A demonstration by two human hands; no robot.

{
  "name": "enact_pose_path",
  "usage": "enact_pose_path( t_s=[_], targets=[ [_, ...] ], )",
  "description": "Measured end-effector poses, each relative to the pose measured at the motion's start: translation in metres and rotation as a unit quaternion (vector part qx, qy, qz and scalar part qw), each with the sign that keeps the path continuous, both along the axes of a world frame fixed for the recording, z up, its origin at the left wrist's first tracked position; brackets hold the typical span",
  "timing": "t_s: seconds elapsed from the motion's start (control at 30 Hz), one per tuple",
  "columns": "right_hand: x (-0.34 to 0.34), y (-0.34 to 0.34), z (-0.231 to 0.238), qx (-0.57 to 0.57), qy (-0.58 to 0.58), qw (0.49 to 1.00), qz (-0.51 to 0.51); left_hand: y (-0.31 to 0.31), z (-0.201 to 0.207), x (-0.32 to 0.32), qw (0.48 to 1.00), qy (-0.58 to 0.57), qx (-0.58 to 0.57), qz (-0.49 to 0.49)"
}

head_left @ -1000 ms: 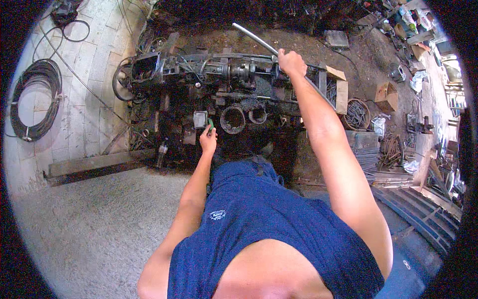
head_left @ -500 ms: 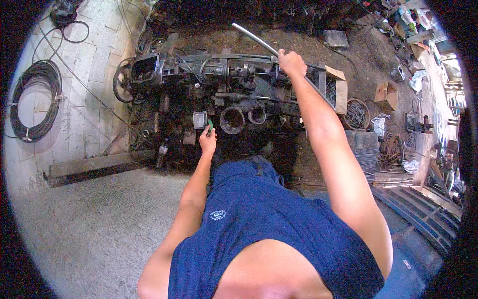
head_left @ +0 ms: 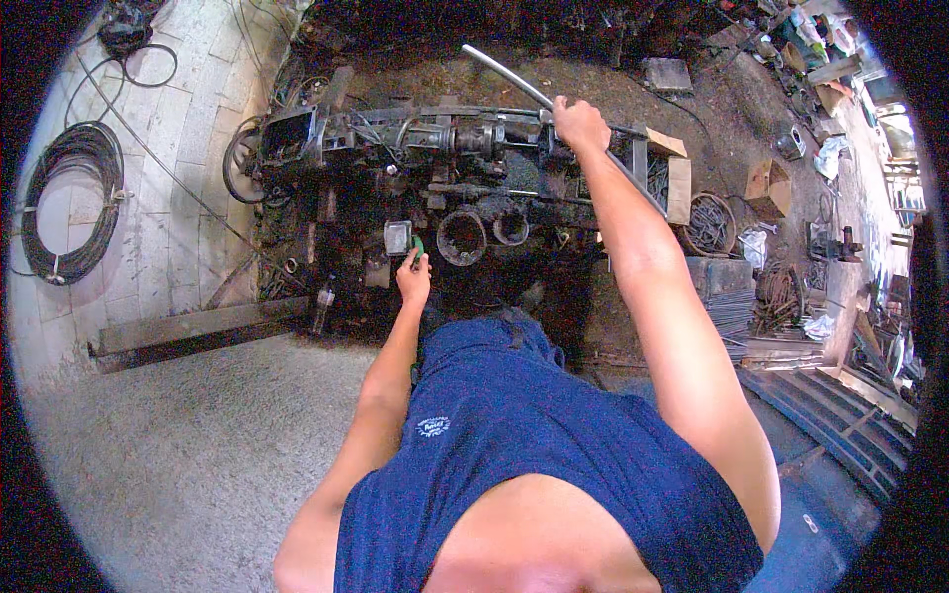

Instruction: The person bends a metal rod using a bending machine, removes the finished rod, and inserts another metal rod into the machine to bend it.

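Note:
My right hand (head_left: 581, 127) is closed round a long pale metal rod (head_left: 504, 74), which slants over the far side of a dark, greasy machine (head_left: 425, 138) with shafts and a handwheel. Part of the rod is hidden under my hand and forearm. Nearer to me on the left, my left hand (head_left: 413, 279) pinches a small green piece (head_left: 418, 247), its kind too small to make out. Just beyond those fingers sits a small grey square tray (head_left: 397, 237). Two round, open metal cups, a larger one (head_left: 462, 239) and a smaller one (head_left: 510, 227), lie to the right of it.
A coil of black cable (head_left: 71, 203) lies on pale tiles at left. A plastic bottle (head_left: 323, 304) stands near a long beam (head_left: 198, 326). At right are a round basket of metal scraps (head_left: 708, 225), a cardboard box (head_left: 768, 189), stacked rods (head_left: 722, 311) and a metal grate (head_left: 835, 425).

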State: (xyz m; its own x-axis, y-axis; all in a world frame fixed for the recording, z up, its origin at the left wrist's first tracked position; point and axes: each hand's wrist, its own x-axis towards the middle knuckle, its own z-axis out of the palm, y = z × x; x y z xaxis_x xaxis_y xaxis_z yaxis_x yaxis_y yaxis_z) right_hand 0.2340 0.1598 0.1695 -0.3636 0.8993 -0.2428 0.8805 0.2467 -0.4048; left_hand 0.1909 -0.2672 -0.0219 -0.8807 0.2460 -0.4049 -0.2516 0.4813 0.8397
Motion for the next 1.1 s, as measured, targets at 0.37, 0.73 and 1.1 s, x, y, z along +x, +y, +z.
enact_pose_path(
  t_s=[0.37,0.73,1.1],
  targets=[
    [0.0,-0.002,0.007,-0.008,-0.01,1.0,0.001,0.001,0.006,0.001,1.0,-0.01,-0.005,-0.002],
    [0.002,-0.002,0.008,-0.002,-0.013,1.0,-0.006,0.002,0.008,0.002,1.0,0.003,-0.02,-0.006],
    [0.002,-0.001,0.006,-0.004,-0.015,1.0,-0.002,-0.001,0.003,0.001,1.0,-0.002,-0.019,-0.006]
  ],
)
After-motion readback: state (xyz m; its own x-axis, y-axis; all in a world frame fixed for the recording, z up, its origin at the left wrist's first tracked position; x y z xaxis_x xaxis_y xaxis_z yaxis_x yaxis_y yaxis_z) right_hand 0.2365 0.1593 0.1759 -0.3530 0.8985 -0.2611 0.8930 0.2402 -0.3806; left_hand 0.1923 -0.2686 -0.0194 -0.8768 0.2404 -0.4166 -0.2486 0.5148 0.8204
